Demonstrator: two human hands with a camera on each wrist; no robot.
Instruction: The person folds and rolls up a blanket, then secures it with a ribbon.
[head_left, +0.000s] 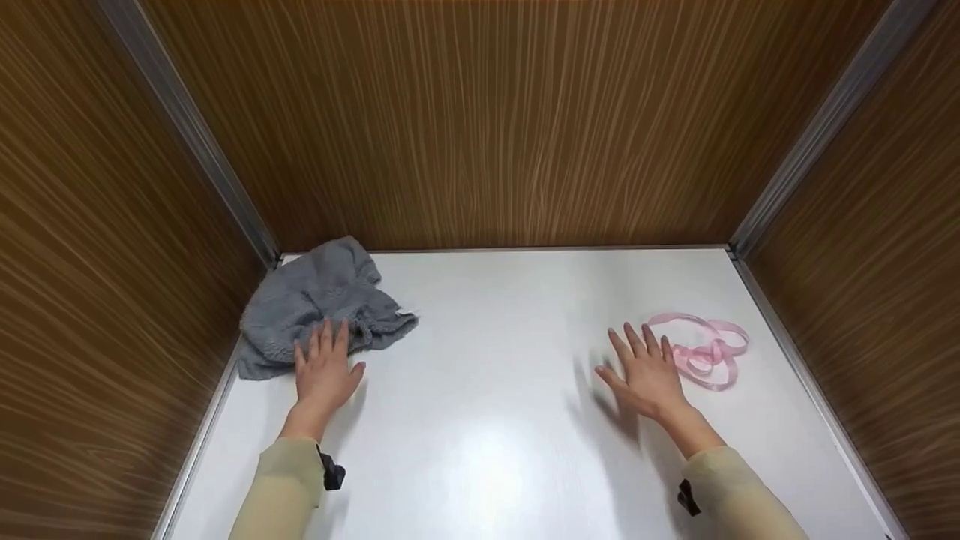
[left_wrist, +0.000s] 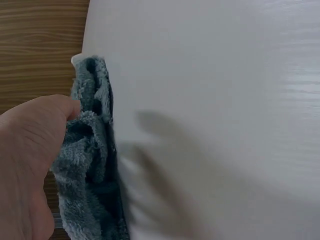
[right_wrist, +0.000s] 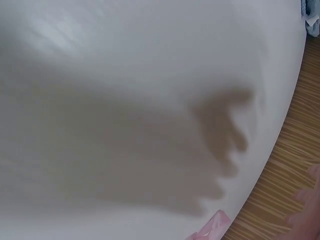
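Nearest, we list two sleeved forearms over the white surface (head_left: 487, 450). Left hand (head_left: 324, 373): fingers straight, spread, tips resting on the near edge of the grey towel (head_left: 319, 304). Right hand (head_left: 646, 373): fingers straight, spread, holding nothing, just beside the pink ribbon (head_left: 705, 349); we cannot tell whether they touch. Towel: crumpled, far-left corner. Ribbon: loose loops, right side. Farthest: wood-grain walls (head_left: 487, 120) enclosing the surface on three sides.
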